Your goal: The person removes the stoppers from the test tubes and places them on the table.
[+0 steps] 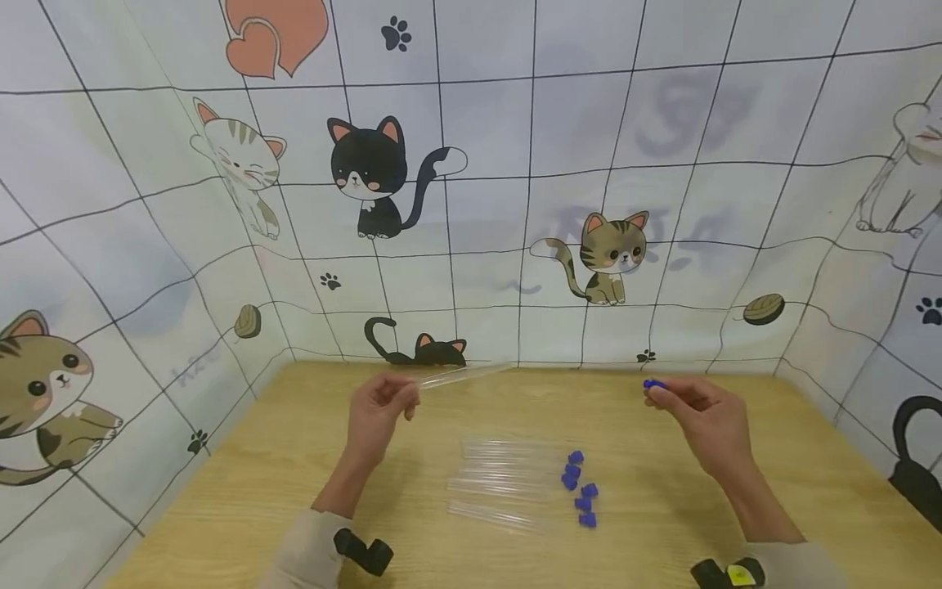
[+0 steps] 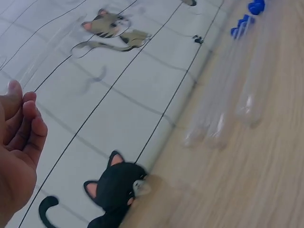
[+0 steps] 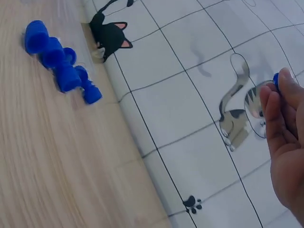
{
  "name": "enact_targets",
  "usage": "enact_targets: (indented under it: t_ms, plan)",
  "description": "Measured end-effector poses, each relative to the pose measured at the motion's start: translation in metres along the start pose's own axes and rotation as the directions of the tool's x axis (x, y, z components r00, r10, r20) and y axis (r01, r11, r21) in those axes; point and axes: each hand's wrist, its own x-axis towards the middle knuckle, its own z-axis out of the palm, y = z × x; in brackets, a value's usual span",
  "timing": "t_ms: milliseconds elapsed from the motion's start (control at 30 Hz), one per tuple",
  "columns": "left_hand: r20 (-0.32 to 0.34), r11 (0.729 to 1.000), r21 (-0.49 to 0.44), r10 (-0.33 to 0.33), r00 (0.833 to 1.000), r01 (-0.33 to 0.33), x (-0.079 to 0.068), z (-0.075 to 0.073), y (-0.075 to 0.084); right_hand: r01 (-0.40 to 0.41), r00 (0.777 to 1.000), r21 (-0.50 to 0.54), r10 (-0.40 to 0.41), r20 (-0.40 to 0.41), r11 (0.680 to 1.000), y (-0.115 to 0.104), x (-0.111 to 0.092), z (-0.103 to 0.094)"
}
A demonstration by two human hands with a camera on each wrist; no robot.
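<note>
Above the left of the table, my left hand (image 1: 379, 413) pinches one end of a clear plastic test tube (image 1: 467, 375); the tube points right, its far end faint against the cloth. On the right, my right hand (image 1: 706, 421) holds a small blue cap (image 1: 653, 384) between thumb and fingertips. The cap is mostly covered by the fingers in the right wrist view. Tube and cap are well apart. Between the hands, several more clear tubes (image 1: 500, 470) lie side by side on the table. Several blue caps (image 3: 66, 76) lie in a loose line just right of them.
The wooden table (image 1: 294, 491) meets a white gridded cloth (image 1: 486, 245) with printed cats at its back edge. More of this cloth hangs at both sides. A dark strap with a camera (image 1: 364, 552) sits on the left wrist, another on the right.
</note>
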Motion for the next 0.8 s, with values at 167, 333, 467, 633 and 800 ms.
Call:
enact_targets:
  t_ms: [167,333,467,633,800]
  plan:
    - [0.147,0.989,0.116,-0.112,0.983,0.095,-0.002,0.015,-0.013,-0.043,0.988,-0.118,0.06,0.14,0.992,0.003,-0.001,0.022]
    - [0.116,0.955,0.198,-0.245,0.962,0.22,-0.006,0.025,-0.013,-0.112,0.97,-0.233,0.158,0.187,0.966,0.011,-0.005,0.04]
    - [0.062,0.932,0.235,-0.298,0.953,0.277,-0.004,0.02,-0.027,-0.147,0.949,-0.299,0.219,0.226,0.943,0.02,-0.005,0.049]
    - [0.064,0.913,0.285,-0.323,0.944,0.293,-0.004,0.011,-0.053,-0.171,0.922,-0.307,0.262,0.285,0.936,0.028,-0.004,0.062]
    - [0.095,0.889,0.335,-0.361,0.928,0.312,-0.004,0.008,-0.066,-0.183,0.904,-0.323,0.288,0.316,0.928,0.039,-0.001,0.075]
